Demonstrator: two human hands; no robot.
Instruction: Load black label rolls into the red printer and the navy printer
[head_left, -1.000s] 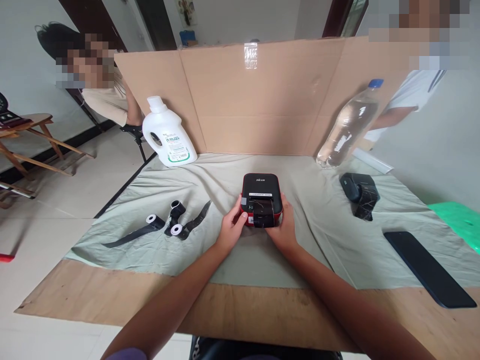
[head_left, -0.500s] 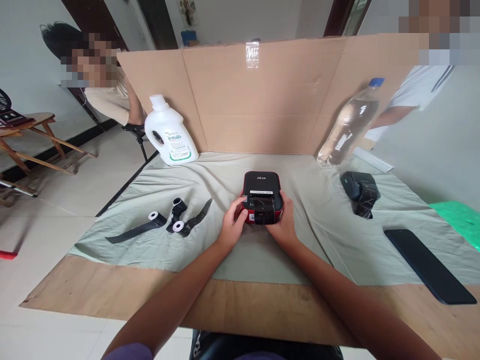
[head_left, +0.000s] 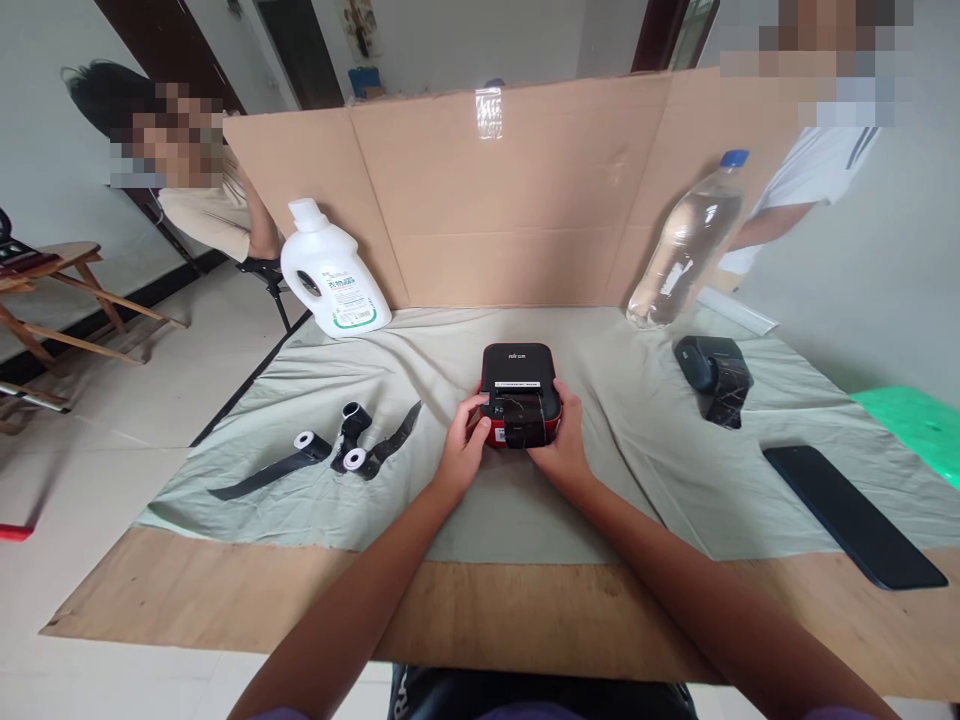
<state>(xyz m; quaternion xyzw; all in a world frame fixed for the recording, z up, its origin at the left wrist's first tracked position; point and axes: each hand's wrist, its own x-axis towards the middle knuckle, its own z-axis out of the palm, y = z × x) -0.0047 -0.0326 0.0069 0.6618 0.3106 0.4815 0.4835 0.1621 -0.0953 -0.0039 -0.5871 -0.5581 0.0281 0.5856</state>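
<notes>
Okay, L fingers & R fingers round blk device, logo blurry, poss. Chinese

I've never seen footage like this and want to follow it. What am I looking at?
There is no machine at work here, just a person's bare hands. The pictures come from one camera on their head, looking forward and down. The left hand and right hand hold a black-and-red device from either side; a dark strip hangs over its front. On the cloth, small black rolls lie to the left, and another dark device to the right, near a flat dark slab. Farther back, a white jug and a clear bottle stand before a cardboard panel.
</notes>
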